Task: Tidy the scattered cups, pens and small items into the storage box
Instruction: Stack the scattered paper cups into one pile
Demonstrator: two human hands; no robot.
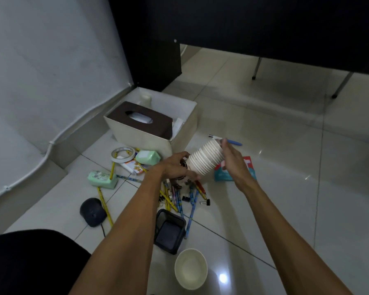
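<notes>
I hold the stack of paper cups (206,158) sideways in the air, just in front of the storage box (136,135) and above the floor clutter. My left hand (175,167) curls round its base end. My right hand (232,162) lies with straight fingers flat against the rim end, clasping nothing. Below, pencils (179,201) lie scattered beside a black mesh holder (169,231). One loose cup (191,268) stands nearest me.

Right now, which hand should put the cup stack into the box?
Probably left hand: it grips the stacked white paper cups nearer the beige storage box; right hand only touches rims.
</notes>
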